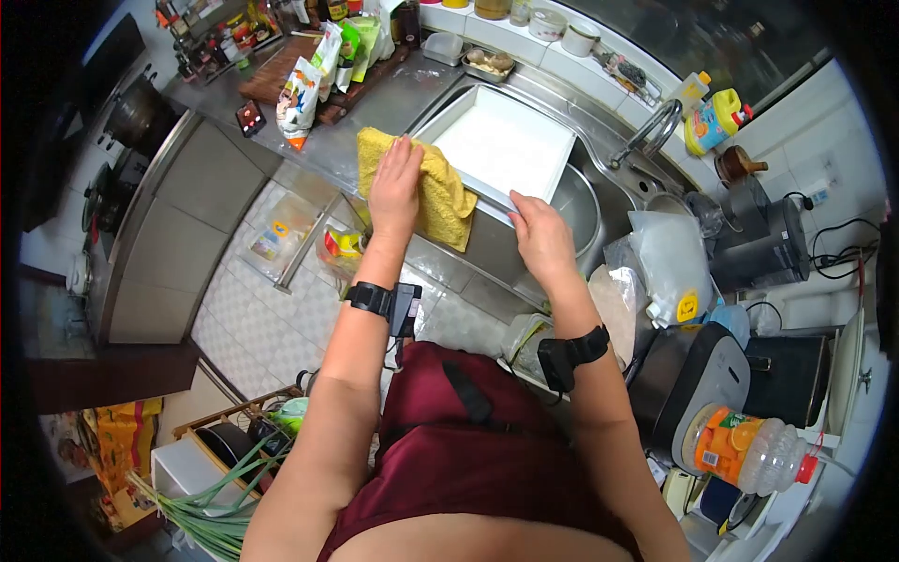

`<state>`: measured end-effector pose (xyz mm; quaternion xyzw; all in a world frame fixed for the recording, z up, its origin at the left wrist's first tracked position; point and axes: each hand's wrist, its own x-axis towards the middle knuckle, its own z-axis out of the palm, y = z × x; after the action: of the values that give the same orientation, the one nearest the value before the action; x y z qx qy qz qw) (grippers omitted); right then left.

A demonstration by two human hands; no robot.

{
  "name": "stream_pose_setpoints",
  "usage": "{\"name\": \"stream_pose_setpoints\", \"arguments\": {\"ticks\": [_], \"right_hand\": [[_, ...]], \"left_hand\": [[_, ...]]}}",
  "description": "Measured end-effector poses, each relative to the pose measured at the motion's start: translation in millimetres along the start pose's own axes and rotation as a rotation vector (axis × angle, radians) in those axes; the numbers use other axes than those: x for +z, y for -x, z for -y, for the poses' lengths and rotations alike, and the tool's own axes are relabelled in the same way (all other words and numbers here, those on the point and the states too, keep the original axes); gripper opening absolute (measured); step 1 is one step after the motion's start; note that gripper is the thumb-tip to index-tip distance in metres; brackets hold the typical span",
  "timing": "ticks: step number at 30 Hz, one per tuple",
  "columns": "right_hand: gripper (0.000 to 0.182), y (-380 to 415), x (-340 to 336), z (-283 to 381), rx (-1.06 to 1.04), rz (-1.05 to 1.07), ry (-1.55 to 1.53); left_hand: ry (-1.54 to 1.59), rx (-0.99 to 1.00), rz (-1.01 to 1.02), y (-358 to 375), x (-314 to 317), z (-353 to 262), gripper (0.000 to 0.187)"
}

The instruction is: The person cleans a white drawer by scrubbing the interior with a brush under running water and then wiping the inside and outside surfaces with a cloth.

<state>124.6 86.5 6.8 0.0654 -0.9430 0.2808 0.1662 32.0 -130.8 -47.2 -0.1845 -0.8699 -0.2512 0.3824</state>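
Note:
Over the sink (613, 201), a white rectangular tray (501, 140) with raised sides is held at a slant. My right hand (543, 234) grips its near right corner, thumb on the rim and the other fingers hidden beneath. A yellow cloth (445, 201) hangs over the tray's left near edge and down the counter front. On that cloth lies my left hand (397, 183), fingers together and pressing it at the tray's corner. Part of a round metal basin (579, 211) shows in the sink, beside the tray.
To the left, seasoning bags (298, 98) stand by a wooden board (276, 80), near a phone (250, 118). A faucet (655, 126) rises behind the sink at right. An open drawer (304, 244) juts out below the counter. A rice cooker (693, 389) and an orange-labelled bottle (740, 450) stand at right.

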Motion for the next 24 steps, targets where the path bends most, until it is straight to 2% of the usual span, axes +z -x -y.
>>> {"name": "stream_pose_setpoints", "arguments": {"ticks": [4,5,8,9,10,13,15,18,19,22,23,24], "right_hand": [[0.024,-9.4,6.8,3.0,-0.069,-0.069,-0.035],[0.023,-14.4,9.2,7.1,-0.123,-0.099,-0.047],[0.022,-25.1,17.7,20.1,-0.227,-0.127,-0.117],[0.021,-26.9,21.3,22.2,-0.225,-0.098,-0.158],[0.021,-29.2,24.7,24.5,-0.225,-0.068,-0.199],[0.022,-31.4,25.3,24.5,-0.231,-0.024,-0.176],[0.023,-32.5,26.2,26.6,-0.221,-0.001,-0.145],[0.023,-33.5,35.8,30.7,-0.23,-0.083,-0.044],[0.023,-32.7,35.1,34.5,-0.246,-0.108,-0.001],[0.024,-27.2,33.3,44.5,-0.297,-0.14,0.075],[0.024,-26.6,34.6,45.2,-0.32,-0.121,0.062],[0.024,-26.3,36.7,46.1,-0.342,-0.102,0.049]], "left_hand": [[0.34,-0.371,-0.148,21.9,-0.2,-34.1,0.036],[0.399,-0.341,-0.154,29.2,2.4,-41.2,0.032],[0.918,-0.574,-0.091,39.9,-11.4,-94.6,0.03],[0.946,-0.602,0.007,43.1,-17.6,-104.9,0.033],[1.107,-0.644,-0.043,45.2,-12.2,-108.6,0.036],[1.035,-0.521,-0.087,35.6,-11.4,-98.2,0.041],[1.015,-0.51,-0.106,35.1,3.9,-83.2,0.046],[0.634,-0.479,-0.079,38.4,1.3,-75.3,0.047],[0.445,-0.552,-0.132,44.7,5.0,-72.7,0.036],[0.998,-0.976,0.018,65.8,13.9,-55.1,0.025],[1.333,-0.997,-0.121,71.5,19.2,-54.4,0.026],[1.417,-1.044,-0.17,71.1,13.6,-53.0,0.027]]}}
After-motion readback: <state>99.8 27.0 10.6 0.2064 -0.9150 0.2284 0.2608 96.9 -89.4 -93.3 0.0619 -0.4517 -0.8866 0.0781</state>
